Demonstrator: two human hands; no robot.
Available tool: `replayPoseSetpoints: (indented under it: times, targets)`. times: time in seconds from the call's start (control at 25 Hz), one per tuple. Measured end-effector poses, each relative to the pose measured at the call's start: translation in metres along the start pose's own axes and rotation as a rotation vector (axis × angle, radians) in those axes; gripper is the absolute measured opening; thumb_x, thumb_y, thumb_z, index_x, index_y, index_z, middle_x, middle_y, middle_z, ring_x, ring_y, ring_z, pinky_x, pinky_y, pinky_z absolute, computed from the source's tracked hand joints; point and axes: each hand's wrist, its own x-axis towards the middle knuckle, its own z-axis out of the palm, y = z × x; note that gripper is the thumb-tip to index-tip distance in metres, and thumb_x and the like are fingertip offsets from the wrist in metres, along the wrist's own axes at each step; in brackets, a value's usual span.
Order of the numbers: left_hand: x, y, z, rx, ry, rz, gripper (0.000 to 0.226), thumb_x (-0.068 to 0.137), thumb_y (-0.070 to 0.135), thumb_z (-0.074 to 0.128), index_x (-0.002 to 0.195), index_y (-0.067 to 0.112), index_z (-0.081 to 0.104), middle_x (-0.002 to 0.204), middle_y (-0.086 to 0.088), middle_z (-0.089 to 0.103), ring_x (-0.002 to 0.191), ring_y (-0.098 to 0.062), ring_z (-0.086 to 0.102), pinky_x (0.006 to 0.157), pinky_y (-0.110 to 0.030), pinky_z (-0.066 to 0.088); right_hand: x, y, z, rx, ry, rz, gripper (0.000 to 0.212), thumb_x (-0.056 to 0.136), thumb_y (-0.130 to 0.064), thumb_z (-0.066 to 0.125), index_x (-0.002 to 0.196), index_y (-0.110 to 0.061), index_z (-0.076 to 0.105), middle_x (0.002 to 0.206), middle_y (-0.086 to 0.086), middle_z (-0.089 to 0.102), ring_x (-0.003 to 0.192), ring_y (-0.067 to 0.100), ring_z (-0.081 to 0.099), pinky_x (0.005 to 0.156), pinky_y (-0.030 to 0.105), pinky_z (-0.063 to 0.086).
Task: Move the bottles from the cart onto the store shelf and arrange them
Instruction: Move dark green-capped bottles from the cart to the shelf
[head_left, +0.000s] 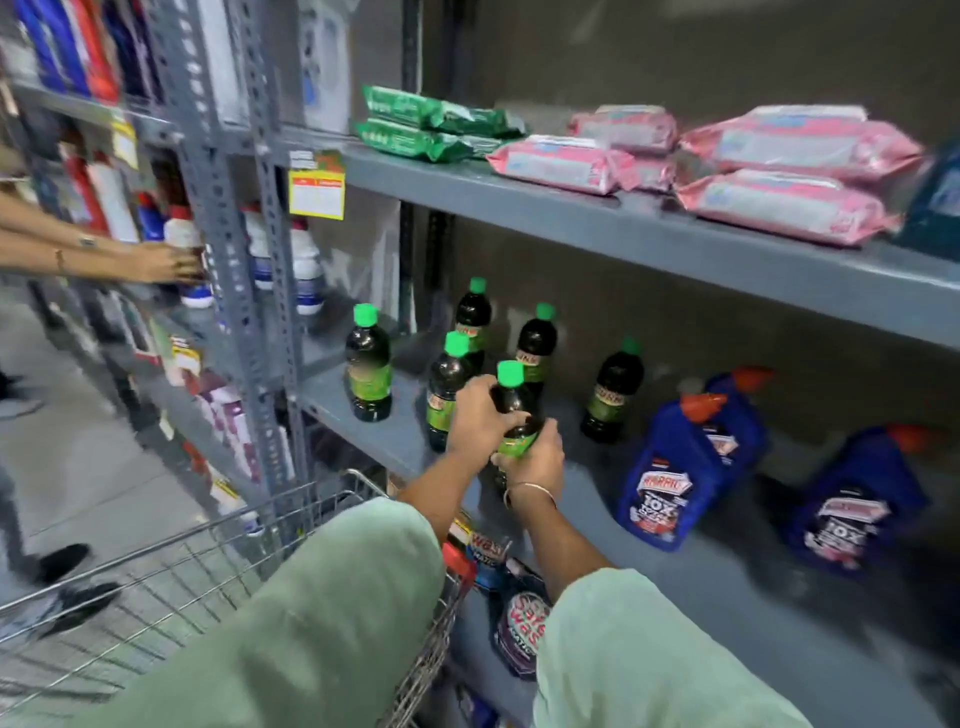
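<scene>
Several dark bottles with green caps stand on the grey middle shelf (374, 441). One dark bottle (511, 400) stands upright near the shelf's front edge, and both hands grip it. My left hand (480, 415) wraps its upper body from the left. My right hand (535, 460) holds its green label from below and to the right. Other bottles stand apart: one at the far left (368, 364), one just left of my hands (447, 387), two behind (535, 345), one to the right (613, 392). The wire cart (208, 561) sits below my sleeves.
Two blue cleaner jugs (685, 462) (852, 512) stand to the right on the same shelf. Pink packs (779, 202) and green packs (415, 140) lie on the shelf above. Another person's hands (161, 262) reach into the left rack. Pouches (519, 623) sit on the shelf below.
</scene>
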Motion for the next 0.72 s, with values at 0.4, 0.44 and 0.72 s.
replayPoseSetpoints:
  times: [0.4, 0.44, 0.72]
  targets:
    - [-0.01, -0.003, 0.021, -0.029, -0.14, 0.129, 0.065, 0.068, 0.019, 0.079, 0.125, 0.008, 0.049, 0.121, -0.014, 0.055, 0.114, -0.028, 0.056, 0.099, -0.04, 0.047, -0.009, 0.02, 0.016, 0.174, 0.282, 0.196, 0.071, 0.065, -0.005, 0.078, 0.124, -0.002, 0.038, 0.127, 0.021, 0.044, 0.121, 0.037, 0.04, 0.091, 0.046, 0.041]
    - [-0.014, -0.01, 0.013, -0.082, -0.11, 0.117, 0.062, 0.072, 0.021, 0.076, 0.126, 0.008, 0.048, 0.122, -0.013, 0.056, 0.114, -0.025, 0.056, 0.099, -0.038, 0.047, -0.017, 0.02, 0.021, 0.167, 0.336, 0.194, 0.069, 0.064, -0.008, 0.081, 0.119, 0.0, 0.041, 0.123, 0.022, 0.045, 0.119, 0.038, 0.04, 0.09, 0.044, 0.036]
    - [-0.078, -0.164, -0.088, -0.131, 0.314, -0.306, 0.012, 0.086, 0.013, 0.059, 0.091, 0.003, 0.061, 0.09, -0.019, 0.068, 0.077, -0.027, 0.062, 0.077, -0.039, 0.053, -0.079, 0.003, 0.106, 0.062, 0.123, -0.076, 0.024, 0.082, -0.011, 0.06, 0.101, -0.002, 0.049, 0.11, 0.021, 0.056, 0.102, 0.035, 0.054, 0.075, 0.044, 0.041]
